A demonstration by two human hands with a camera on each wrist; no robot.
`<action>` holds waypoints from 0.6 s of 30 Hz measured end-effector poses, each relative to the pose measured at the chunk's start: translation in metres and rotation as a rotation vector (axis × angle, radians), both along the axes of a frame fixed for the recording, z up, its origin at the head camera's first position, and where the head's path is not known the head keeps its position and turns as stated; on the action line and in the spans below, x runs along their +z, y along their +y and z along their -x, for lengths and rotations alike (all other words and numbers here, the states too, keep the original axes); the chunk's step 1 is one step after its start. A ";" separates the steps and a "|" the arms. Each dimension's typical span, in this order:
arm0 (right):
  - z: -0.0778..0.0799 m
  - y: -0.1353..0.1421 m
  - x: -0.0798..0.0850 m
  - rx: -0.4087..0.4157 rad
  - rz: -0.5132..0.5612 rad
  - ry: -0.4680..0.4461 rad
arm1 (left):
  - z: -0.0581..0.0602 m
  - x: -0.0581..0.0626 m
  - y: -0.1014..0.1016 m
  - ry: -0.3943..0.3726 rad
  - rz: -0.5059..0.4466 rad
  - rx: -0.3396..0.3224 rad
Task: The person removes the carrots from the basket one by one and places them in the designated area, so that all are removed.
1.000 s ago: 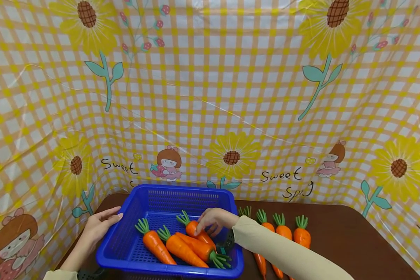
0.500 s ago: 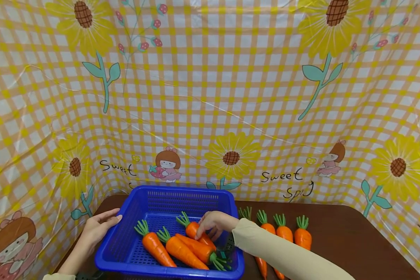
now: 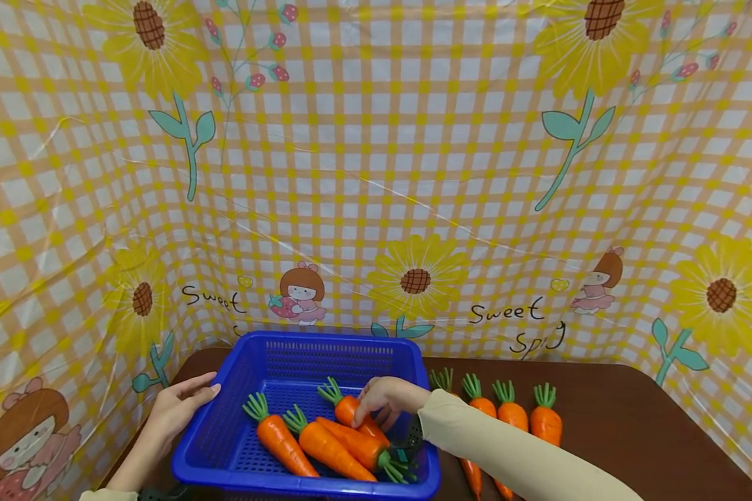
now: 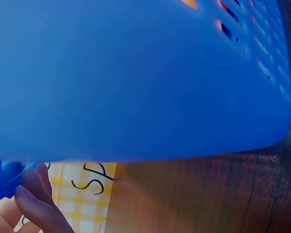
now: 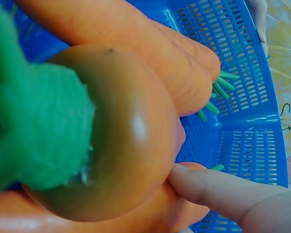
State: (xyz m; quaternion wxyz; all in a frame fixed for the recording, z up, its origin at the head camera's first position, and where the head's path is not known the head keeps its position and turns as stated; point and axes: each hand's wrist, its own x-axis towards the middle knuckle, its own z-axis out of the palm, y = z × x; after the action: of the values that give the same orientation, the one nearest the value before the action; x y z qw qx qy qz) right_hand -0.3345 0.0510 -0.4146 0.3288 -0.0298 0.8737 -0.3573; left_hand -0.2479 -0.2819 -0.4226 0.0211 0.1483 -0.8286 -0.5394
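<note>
My left hand (image 3: 172, 410) holds the left rim of a blue plastic basket (image 3: 307, 485); in the left wrist view its fingers (image 4: 39, 201) curl at the rim beside the basket's outer wall. Inside the basket my right hand (image 3: 385, 400) grips an orange carrot (image 3: 347, 409) whose green top points away from me. Its thumb (image 5: 223, 189) presses on the carrot in the right wrist view; the other fingers are mostly hidden. Nearest that hand lies a carrot (image 5: 136, 136) turned the other way, green top toward me. Two more carrots (image 3: 282, 442) lie to its left, tops pointing away.
Several carrots (image 3: 545, 423) lie side by side on the dark brown table (image 3: 627, 424), right of the basket, partly covered by my right sleeve (image 3: 514, 449). A checked cloth with sunflowers (image 3: 416, 282) hangs behind and on both sides.
The hands, basket and carrots stay practically where they were. Only the head view shifts slightly.
</note>
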 end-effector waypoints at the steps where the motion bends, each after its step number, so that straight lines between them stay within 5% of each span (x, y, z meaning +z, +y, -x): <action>1: -0.001 0.000 0.000 -0.004 0.001 0.007 | 0.000 0.000 0.000 0.001 -0.001 0.001; 18: 0.001 -0.002 0.000 -0.020 0.026 0.024 | 0.004 -0.002 0.000 0.017 -0.026 0.017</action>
State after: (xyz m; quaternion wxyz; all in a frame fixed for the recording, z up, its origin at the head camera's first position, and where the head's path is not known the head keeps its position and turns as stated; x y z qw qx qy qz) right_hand -0.3357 0.0489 -0.4143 0.3142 -0.0295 0.8732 -0.3714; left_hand -0.2519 -0.2821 -0.4250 0.0308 0.1512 -0.8199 -0.5514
